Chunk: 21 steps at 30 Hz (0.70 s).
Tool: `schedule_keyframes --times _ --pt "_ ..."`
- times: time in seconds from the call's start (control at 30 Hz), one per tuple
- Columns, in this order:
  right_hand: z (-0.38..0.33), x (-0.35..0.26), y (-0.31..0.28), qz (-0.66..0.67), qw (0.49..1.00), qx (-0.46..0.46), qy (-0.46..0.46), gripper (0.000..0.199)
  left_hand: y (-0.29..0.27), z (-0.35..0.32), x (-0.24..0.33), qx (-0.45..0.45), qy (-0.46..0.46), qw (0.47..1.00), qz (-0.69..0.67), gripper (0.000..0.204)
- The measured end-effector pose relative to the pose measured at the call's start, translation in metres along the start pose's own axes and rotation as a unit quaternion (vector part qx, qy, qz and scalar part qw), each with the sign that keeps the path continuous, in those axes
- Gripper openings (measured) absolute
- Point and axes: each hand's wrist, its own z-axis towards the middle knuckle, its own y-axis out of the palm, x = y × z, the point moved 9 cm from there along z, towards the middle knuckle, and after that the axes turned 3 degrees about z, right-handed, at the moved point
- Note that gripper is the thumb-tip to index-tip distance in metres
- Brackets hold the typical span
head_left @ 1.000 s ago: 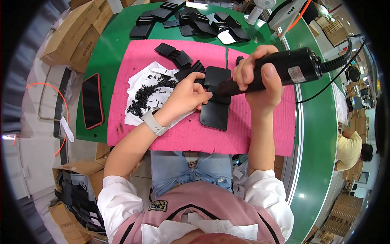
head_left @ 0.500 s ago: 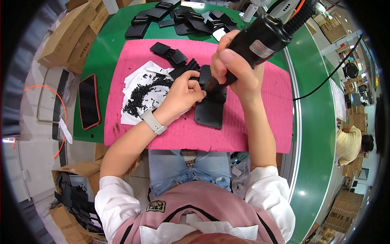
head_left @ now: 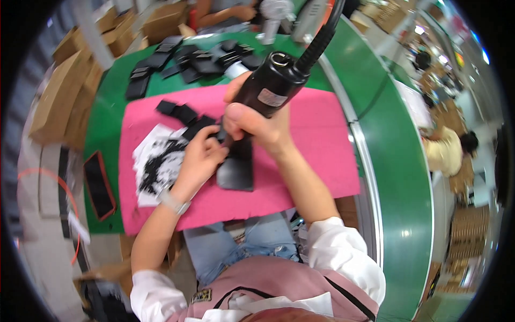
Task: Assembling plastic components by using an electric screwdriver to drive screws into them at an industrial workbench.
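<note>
My right hand [head_left: 260, 129] is wrapped around a black electric screwdriver [head_left: 276, 80], its lower end pointing down at a black plastic part [head_left: 236, 173] on the pink foam mat [head_left: 311, 145]. Curled against the same part, beside the screwdriver's tip, are the fingers of my left hand [head_left: 199, 159]. The tip's exact contact is hidden by my hands. Left of my left hand, many small black screws [head_left: 155, 167] lie heaped on white paper [head_left: 140, 153]. More black plastic pieces [head_left: 177, 111] rest on the mat just beyond my left fingers.
Several black plastic parts [head_left: 201, 63] lie along the far edge of the green table [head_left: 110, 126]. A phone [head_left: 99, 185] sits at the left, a white fan [head_left: 273, 19] at the back. Cardboard boxes [head_left: 64, 99] stand at the left. Another person [head_left: 222, 13] is across the table.
The whole view has shifted and blurred, so the mat and hands appear lower and further left. Both hands keep much the same pose, with the screwdriver still over the part.
</note>
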Motion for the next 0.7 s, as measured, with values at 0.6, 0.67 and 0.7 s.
schedule_keyframes --times 0.6,0.67,0.7 --pt "-0.019 -0.016 -0.055 0.273 0.95 0.082 -0.127 0.031 -0.001 -0.015 0.04 -0.029 0.044 0.998 -0.035 0.022" --pt "-0.018 -0.013 -0.054 0.28 0.949 0.079 -0.123 0.031 0.001 -0.017 0.041 -0.04 0.045 0.998 -0.019 0.023" --pt "-0.017 -0.012 -0.051 0.283 0.95 0.066 -0.112 0.031 0.001 -0.018 0.04 -0.044 0.045 0.998 -0.013 0.022"
